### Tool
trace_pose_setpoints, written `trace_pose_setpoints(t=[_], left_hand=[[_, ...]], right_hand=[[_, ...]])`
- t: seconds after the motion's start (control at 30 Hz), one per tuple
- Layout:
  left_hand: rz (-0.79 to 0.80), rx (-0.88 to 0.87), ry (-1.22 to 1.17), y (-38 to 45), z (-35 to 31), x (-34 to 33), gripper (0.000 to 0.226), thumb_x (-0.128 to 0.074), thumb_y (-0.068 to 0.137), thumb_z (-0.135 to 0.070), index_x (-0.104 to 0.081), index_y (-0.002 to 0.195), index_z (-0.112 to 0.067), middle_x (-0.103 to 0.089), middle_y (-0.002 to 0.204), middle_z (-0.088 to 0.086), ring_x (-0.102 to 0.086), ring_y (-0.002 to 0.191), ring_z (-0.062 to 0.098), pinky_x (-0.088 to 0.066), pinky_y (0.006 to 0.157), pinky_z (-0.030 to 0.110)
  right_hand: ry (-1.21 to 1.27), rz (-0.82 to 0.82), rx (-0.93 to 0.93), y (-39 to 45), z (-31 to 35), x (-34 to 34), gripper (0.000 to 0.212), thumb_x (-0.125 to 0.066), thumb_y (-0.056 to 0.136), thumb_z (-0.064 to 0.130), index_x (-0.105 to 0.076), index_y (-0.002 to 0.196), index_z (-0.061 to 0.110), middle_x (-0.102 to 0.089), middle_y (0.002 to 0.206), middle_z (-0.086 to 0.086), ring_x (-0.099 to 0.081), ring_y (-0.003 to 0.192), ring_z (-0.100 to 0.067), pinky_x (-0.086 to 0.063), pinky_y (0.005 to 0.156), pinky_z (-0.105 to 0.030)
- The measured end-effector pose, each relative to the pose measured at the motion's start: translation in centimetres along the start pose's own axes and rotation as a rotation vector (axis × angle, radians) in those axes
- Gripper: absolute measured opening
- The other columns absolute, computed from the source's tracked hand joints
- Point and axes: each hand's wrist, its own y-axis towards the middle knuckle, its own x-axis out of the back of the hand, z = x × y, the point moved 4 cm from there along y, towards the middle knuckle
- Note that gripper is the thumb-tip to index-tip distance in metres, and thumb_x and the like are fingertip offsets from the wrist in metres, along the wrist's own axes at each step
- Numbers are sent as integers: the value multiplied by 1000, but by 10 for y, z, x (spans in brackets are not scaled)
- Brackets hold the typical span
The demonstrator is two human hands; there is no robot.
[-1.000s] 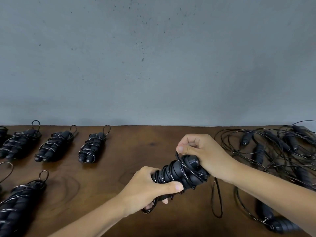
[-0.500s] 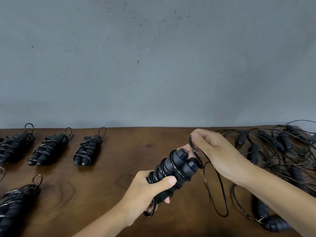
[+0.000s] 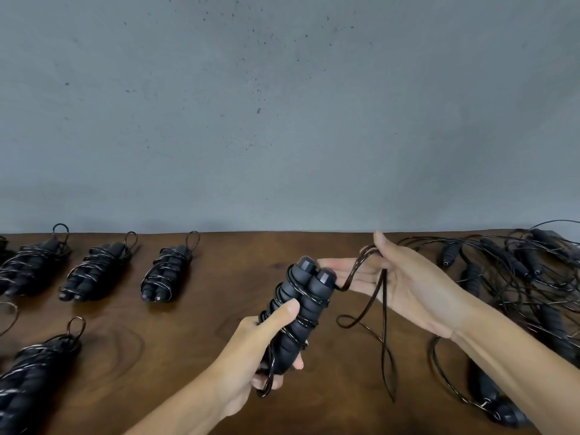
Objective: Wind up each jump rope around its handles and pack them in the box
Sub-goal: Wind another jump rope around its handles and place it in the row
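Black handles (image 3: 301, 309), brown table (image 3: 201, 340)

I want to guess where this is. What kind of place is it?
Probably a packing workbench, though I can't be sure. A plain wooden table stands against a bare grey wall, with wound ropes in rows and a tangled pile waiting.
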Motion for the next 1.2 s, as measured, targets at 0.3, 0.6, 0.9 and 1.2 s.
trace_pose_setpoints(t=[0.3,0.6,0.9,1.2], left_hand=[[-140,126,-227,9,3,3,81,-70,72,-74,-74,97,4,-62,75,17,-38,40,17,-26,32,19],[-296,87,-309,17,-13,34,73,-73,68,-76,-78,89,-6,-67,76,13,-41,41,18,-27,32,17],[-336,70,-285,16,-10,54,67,-75,65,-75,-80,81,-10,-69,78,16,-39,44,20,-26,33,17],[-351,80,-280,16,-4,50,70,-72,73,-74,-76,102,-11,-70,80,16,-40,45,21,-26,36,16]], right_hand=[[60,-62,14,12,-10,-4,49,-42,105,35,-67,88,-4,-63,132,-29,-62,126,-37,-47,108,-46],[-487,-110,83,9,-34,1,60,-31,109,40,-76,98,1,-77,91,-15,-73,85,-28,-56,88,-38],[-1340,-89,132,-9,-11,21,37,-37,108,43,-65,88,30,-53,63,4,-48,56,-9,-43,66,-23],[-1994,-77,240,-24,10,4,33,-45,98,23,-62,126,23,-60,93,11,-63,73,-11,-53,62,-30]])
